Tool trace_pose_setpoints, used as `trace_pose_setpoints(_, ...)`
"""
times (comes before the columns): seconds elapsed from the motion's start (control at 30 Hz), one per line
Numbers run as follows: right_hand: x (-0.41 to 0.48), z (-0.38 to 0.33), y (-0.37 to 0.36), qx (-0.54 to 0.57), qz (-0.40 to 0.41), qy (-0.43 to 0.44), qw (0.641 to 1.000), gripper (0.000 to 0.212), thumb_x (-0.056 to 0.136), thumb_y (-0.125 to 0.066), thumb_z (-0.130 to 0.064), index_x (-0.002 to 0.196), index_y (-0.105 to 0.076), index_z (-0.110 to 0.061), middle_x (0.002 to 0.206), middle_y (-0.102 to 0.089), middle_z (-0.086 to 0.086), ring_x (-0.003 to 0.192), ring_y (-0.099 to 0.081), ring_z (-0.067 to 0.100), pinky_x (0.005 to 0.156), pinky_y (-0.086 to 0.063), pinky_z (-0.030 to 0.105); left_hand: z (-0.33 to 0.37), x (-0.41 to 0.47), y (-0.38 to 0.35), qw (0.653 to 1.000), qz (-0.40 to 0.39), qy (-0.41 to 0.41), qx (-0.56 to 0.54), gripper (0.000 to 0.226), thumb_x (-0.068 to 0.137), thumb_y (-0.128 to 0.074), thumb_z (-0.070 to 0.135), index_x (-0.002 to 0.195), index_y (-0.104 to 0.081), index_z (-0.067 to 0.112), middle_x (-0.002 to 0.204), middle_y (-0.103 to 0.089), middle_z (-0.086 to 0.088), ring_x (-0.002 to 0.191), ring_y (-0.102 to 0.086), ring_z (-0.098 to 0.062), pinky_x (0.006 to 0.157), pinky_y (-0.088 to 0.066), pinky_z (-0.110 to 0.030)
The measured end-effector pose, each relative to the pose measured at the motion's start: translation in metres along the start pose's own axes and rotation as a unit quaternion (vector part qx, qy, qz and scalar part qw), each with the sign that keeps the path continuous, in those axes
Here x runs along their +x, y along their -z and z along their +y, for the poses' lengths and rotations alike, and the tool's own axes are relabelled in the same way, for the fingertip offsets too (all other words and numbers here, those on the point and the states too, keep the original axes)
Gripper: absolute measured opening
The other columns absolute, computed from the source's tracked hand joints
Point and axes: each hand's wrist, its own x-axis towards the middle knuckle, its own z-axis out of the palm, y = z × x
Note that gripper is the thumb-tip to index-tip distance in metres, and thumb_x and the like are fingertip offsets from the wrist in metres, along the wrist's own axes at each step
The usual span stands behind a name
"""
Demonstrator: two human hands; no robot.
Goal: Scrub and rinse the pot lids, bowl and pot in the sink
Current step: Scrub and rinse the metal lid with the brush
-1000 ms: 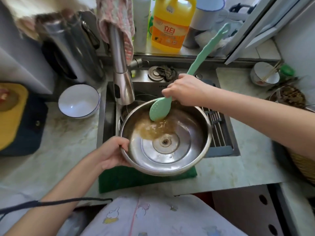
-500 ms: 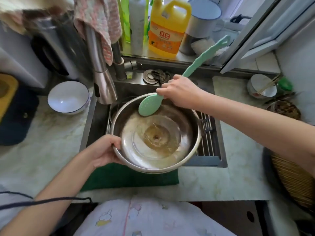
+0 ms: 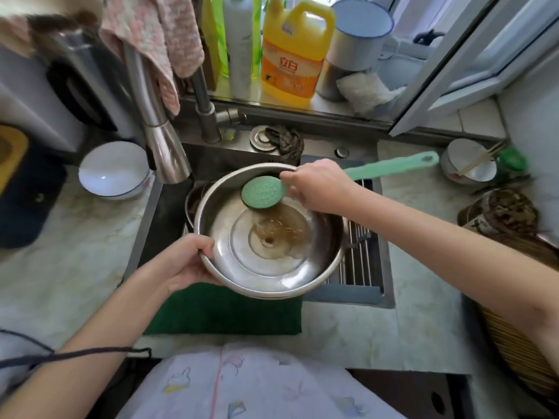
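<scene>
At your left, a white blue-rimmed ceramic bowl (image 3: 113, 169) sits on the pale marble desk (image 3: 75, 261), just beside the dark sink (image 3: 163, 225). Your left hand (image 3: 184, 263) grips the near-left rim of the round stainless-steel pot lid (image 3: 272, 267), thumb curled over the edge, holding it inside-up over the sink with brown water pooled at its centre. The mint-green long-handled scrubbing brush (image 3: 262, 193) rests its round head on the lid's far inner wall, and your right hand (image 3: 320, 189) has its fingers curled round the handle
</scene>
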Motion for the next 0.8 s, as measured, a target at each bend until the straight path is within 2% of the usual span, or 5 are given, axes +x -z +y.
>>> trace_pose_setpoints(0.2, -0.024, -0.027, -0.011, 0.119, -0.062, 0.037, 0.990, 0.020, 0.092, -0.054, -0.032, 0.107, -0.066, -0.027, 0.089, -0.070, -0.002, 0.081, -0.063, 0.021, 0.064, -0.042, 0.030, -0.005, 0.008, -0.020, 1.000, -0.010, -0.009, -0.008, 0.053, 0.045, -0.038, 0.003, 0.092, -0.060, -0.004, 0.065, -0.068, -0.010, 0.052, -0.065, -0.022, 0.046, -0.054, -0.035)
trace_pose_setpoints(0.33, -0.025, 0.002, -0.012, 0.059, -0.006, -0.050, 0.997, 0.017, 0.094, -0.050, -0.029, 0.106, -0.060, -0.024, 0.082, -0.062, -0.002, 0.077, -0.061, 0.022, 0.060, -0.039, 0.028, -0.007, 0.008, -0.028, 0.999, -0.009, -0.017, -0.029, 0.047, 0.045, -0.038, 0.004, 0.087, -0.058, -0.002, 0.058, -0.066, -0.007, 0.048, -0.064, -0.019, 0.044, -0.053, -0.032)
trace_pose_setpoints(0.5, -0.034, -0.004, -0.015, 0.040, -0.023, -0.042, 0.998, 0.019, 0.094, -0.051, -0.027, 0.110, -0.059, -0.023, 0.081, -0.061, -0.003, 0.072, -0.060, 0.020, 0.059, -0.042, 0.028, -0.010, 0.008, -0.027, 0.998, 0.015, -0.052, -0.009, 0.055, 0.046, -0.042, 0.005, 0.098, -0.057, 0.001, 0.065, -0.068, -0.006, 0.054, -0.065, -0.019, 0.048, -0.053, -0.035)
trace_pose_setpoints(0.7, -0.058, -0.001, -0.006, 0.068, -0.068, -0.156, 0.983, 0.017, 0.092, -0.053, -0.024, 0.105, -0.062, -0.019, 0.094, -0.067, 0.000, 0.082, -0.064, 0.020, 0.068, -0.053, 0.032, -0.017, 0.016, -0.011, 0.990, 0.065, -0.098, -0.074, 0.087, 0.048, -0.047, 0.004, 0.135, -0.042, 0.012, 0.125, -0.053, -0.024, 0.088, -0.061, -0.035, 0.056, -0.055, -0.045)
trace_pose_setpoints(0.8, -0.081, -0.021, -0.013, 0.189, -0.125, -0.104, 0.968, 0.018, 0.093, -0.057, -0.030, 0.107, -0.066, -0.025, 0.110, -0.068, -0.006, 0.091, -0.064, 0.011, 0.075, -0.055, 0.026, -0.016, 0.018, -0.012, 0.982, 0.081, -0.139, -0.098, 0.077, 0.055, -0.046, 0.001, 0.128, -0.040, 0.026, 0.124, -0.051, -0.016, 0.102, -0.055, -0.040, 0.054, -0.055, -0.044)
